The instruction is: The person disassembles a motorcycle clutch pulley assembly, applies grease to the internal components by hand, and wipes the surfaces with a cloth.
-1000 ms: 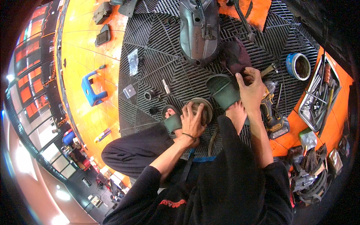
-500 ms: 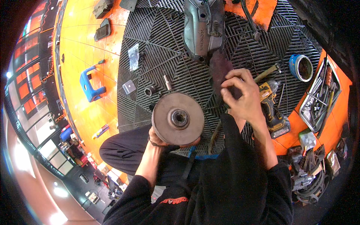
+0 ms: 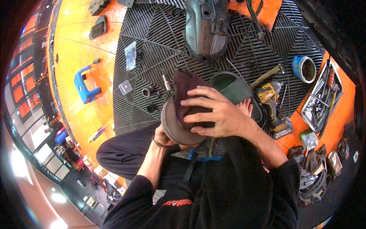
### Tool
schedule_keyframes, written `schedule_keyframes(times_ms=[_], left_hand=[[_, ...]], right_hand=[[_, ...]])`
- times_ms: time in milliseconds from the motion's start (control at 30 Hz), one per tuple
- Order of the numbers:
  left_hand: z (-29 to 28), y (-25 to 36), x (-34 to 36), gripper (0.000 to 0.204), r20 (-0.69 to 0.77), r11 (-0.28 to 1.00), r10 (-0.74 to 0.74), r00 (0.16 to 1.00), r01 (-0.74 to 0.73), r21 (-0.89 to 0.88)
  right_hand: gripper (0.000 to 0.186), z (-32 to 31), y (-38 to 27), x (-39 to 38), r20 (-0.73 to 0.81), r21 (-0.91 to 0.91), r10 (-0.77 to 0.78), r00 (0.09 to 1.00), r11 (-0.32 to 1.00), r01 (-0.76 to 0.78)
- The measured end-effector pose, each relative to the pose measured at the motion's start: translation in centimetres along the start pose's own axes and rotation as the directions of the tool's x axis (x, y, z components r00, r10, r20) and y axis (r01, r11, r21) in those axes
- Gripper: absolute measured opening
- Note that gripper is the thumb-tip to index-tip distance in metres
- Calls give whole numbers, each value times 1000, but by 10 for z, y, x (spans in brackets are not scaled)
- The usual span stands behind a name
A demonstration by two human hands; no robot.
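My left hand grips a round grey metal pulley disc from its left and underside, above my lap. My right hand presses a dark maroon rag against the disc's face, its fingers bent and a little apart over the cloth. The rag covers the hub of the disc. To the right of the rag, partly under my right hand, lies a dark green shallow tray. A metal socket and a black ring-shaped nut rest on the mat just beyond the disc.
A scooter engine casing lies ahead on the black ribbed mat. At right are a yellow cordless impact driver, a hammer, a blue tin and a tool tray. A blue stool stands at left.
My right hand has brought the rag down and left from beside the casing onto the disc, covering its hub. The disc has tilted. The green tray has come into sight.
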State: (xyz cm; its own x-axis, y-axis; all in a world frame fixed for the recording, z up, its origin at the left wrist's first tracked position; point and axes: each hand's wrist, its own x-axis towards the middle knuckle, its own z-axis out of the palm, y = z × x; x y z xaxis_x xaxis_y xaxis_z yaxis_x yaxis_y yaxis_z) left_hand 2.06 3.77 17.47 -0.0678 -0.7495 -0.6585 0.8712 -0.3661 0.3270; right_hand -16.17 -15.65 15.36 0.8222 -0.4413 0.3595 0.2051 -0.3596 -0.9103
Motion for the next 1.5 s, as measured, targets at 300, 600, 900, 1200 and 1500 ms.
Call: schedule_keyframes(times_ms=[300, 600, 900, 1200, 1500], left_hand=[[-11, -9, -1, 85, 0, 1000, 11, 1000, -11, 28], [-29, -22, -3, 71, 22, 983, 16, 1000, -12, -183], [-20, -26, 2, 75, 26, 988, 101, 995, -97, -122], [7, -19, 11, 86, -142, 900, 381, 914, -331, 283], [24, 9, 17, 108, 198, 99, 701, 685, -368, 924]], right_hand=[[39, 3, 3, -4, 82, -195, -44, 996, 979, 59], [40, 8, 5, -16, 67, -260, 53, 996, 965, -34], [22, 10, 6, -11, 90, -83, 321, 943, 946, -314], [24, 9, 8, -4, 189, 308, 654, 732, 669, -677], [30, 18, 19, -6, 373, 601, 651, 661, 373, -707]])
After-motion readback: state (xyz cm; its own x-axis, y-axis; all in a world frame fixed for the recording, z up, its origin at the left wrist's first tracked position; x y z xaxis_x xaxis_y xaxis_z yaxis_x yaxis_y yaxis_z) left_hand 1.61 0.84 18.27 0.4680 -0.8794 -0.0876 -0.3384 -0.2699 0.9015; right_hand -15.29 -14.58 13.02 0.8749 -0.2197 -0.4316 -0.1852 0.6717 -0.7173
